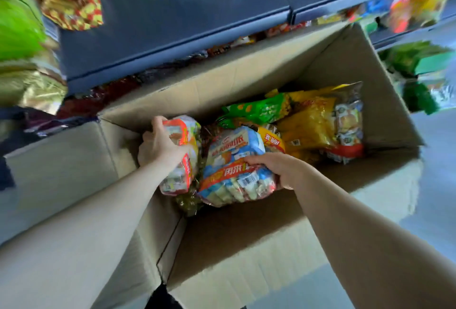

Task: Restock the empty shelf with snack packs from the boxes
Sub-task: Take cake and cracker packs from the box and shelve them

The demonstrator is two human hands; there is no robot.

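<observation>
Two packs are gripped inside the box (246,79). The orange pack (181,158) stands on end near the left wall, with the left hand (160,147) curled over its top and side. The blue pack (234,168) lies touching it, and the right hand (277,168) is wrapped round its near edge. Taking one per hand probably saves a trip. A green pack (256,110) and a yellow pack (308,123) lie loose further right. Above the box, the dark shelf (172,19) shows open board, likely the spot to fill.
</observation>
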